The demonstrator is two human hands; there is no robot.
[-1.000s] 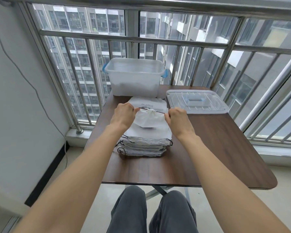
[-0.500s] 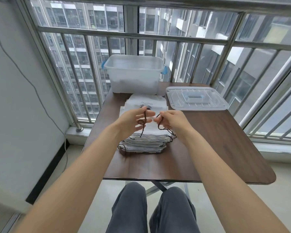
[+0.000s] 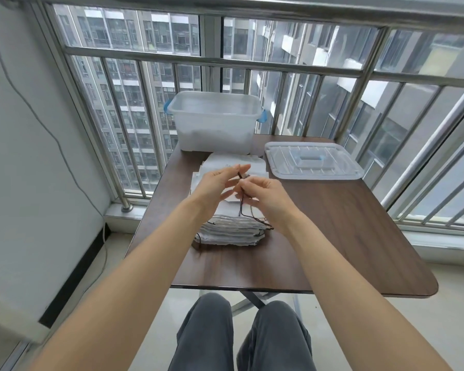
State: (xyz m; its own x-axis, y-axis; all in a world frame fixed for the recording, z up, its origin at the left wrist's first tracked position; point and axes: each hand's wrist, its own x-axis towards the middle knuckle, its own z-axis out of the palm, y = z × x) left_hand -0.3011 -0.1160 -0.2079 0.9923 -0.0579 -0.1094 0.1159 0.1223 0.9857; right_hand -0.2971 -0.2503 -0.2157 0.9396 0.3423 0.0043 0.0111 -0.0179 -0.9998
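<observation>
**Cord ends brought together over the top bag.**
The fingertips (image 3: 248, 182) of the right hand (image 3: 265, 195) pinch the dark cord (image 3: 239, 203). The fingers of the left hand (image 3: 217, 183) lie nearly straight and seem to nip the other end, though blur at the tips leaves this unsure. A second ago the two hands stood apart with the cord taut between them, drawing the mouth of the bag closed. Now they meet, nearly touching, and the slack cord hangs down between them. The closing pull is therefore judged done and the tying of the cord begun. The top bag (image 3: 225, 164) lies flat on the stack (image 3: 231, 231) at the left middle of the table (image 3: 332, 226). The open box (image 3: 214, 121) stands behind the stack, its lid (image 3: 312, 162) to the right.
</observation>
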